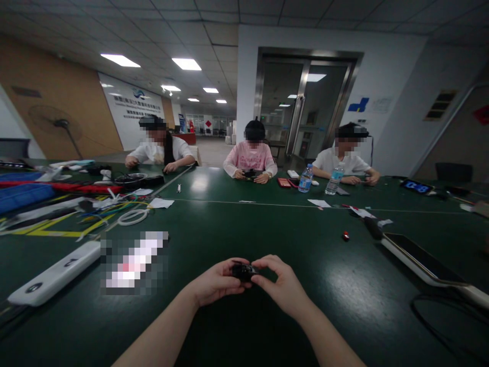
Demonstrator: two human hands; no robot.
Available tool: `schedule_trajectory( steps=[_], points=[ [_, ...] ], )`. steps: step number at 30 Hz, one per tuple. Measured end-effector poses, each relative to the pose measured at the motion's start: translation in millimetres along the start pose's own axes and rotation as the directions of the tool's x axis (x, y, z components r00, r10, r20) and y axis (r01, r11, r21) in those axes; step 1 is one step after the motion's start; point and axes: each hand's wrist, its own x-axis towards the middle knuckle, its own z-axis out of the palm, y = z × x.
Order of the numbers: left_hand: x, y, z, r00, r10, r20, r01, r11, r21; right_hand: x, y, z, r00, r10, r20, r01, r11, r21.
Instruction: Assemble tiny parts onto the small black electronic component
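A small black object [241,271] is held above the green table [244,224], low in the middle of the view. My left hand [218,282] grips it from the left, fingers curled round its side. From the right, my right hand [280,284] pinches its end between thumb and forefinger. What the object is cannot be made out, and its underside is hidden by the fingers.
At left lie a white power bank-like device [57,272], a pixelated bright item [135,261], cables [133,217] and a blue tray [25,198]. At right are a tablet-like device [424,257] and a small red item [346,236]. Three people sit opposite, near two bottles [305,179].
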Motion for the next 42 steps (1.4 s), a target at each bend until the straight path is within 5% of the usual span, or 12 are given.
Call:
schedule_trajectory(
  steps=[14,32,42],
  points=[
    [0,0,1.5,0.999,-0.009,-0.039,0.010,1.000,0.009,0,-1,15,0.998,-0.002,0.059,0.012,0.984,-0.176],
    [4,-1,11.9,0.970,-0.001,-0.241,0.011,0.999,0.040,-3,6,9,0.993,-0.017,0.117,0.028,0.996,-0.088],
    [1,0,2.8,0.997,0.034,-0.075,-0.034,0.999,-0.001,-1,3,8,0.996,-0.025,0.083,0.031,0.997,-0.065]
  ],
)
